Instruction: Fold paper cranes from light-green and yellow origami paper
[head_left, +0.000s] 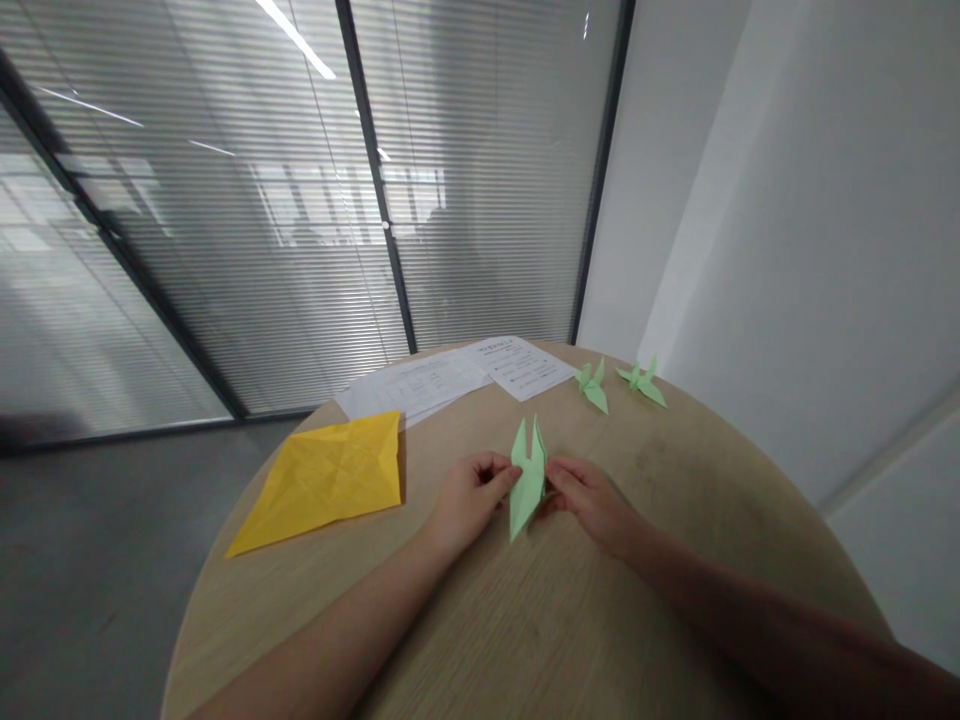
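Observation:
A piece of folded green origami paper (527, 488) is held upright over the table between my hands, with two narrow points on its far end and one broad point toward me. My left hand (472, 492) pinches its left edge between thumb and fingers. On the other side, my right hand (586, 497) has thumb and fingers closed on the right edge; some of its fingertips are hidden behind the paper. Farther off on the right are two finished-looking green paper cranes, one (595, 388) nearer the middle and another (643, 384) beside it.
A creased yellow paper sheet (330, 470) lies at the left of the round wooden table (465, 640). Printed white sheets (420, 383) overlap along the far edge. Beyond stand a glass partition with blinds (495, 200) and a white wall (840, 220) on the right.

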